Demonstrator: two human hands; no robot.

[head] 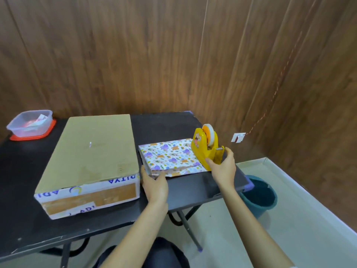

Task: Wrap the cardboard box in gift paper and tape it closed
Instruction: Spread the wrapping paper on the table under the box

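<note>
My left hand (154,183) gripping the wrapped box (170,155) at its near corner, right hand (224,168) clasping the tape dispenser (204,149)

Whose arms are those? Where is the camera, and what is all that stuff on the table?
There is no machine here: those are a person's two bare arms. The camera sits on the person's head and looks down, so you see what they see. On the black table a big cardboard box lies on the left, and a clear plastic tub stands in the far corner. In the middle lies a flat gift-wrapped package. The left hand holds its near corner. The right hand grips a yellow tape dispenser at the package's right end. A teal bucket stands on the floor.
</note>
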